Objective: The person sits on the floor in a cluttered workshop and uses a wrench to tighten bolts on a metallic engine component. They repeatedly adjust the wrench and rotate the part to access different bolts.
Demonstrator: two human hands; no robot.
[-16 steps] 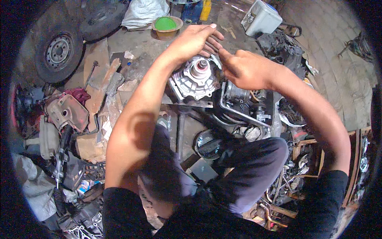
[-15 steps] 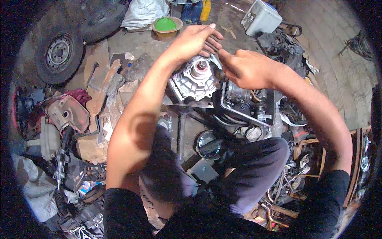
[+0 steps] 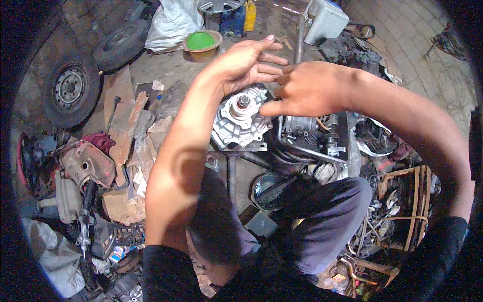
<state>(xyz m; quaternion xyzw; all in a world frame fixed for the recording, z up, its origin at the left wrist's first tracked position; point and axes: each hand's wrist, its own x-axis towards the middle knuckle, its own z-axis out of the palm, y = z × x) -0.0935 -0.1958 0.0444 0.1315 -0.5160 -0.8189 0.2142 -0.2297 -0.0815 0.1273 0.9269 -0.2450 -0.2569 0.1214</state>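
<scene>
A silvery cast-metal housing [image 3: 236, 121] with a ribbed, bolted flange and a shaft standing up from its middle sits in front of me. My left hand [image 3: 246, 63] is over its far side, open and palm inward, fingers stretched to the right. My right hand [image 3: 312, 88] is closed, its knuckles close to the left fingertips. One right digit reaches out to the housing's right edge. A grey metal bar [image 3: 300, 38] runs away from behind the right hand; I cannot tell whether the hand holds it. The curled right fingers are partly hidden.
Right of the housing, a black tray [image 3: 342, 131] holds metal parts. A round dark pan [image 3: 266, 191] is between my knees. Two wheels [image 3: 70, 88] lean at the far left. A brown bowl with green inside [image 3: 201, 45] and a white box [image 3: 327, 22] stand beyond.
My right hand has come down toward the housing's right edge, one digit now extended. The left fingers have spread. A grey bar now shows beyond the right hand. The view has shifted slightly.
</scene>
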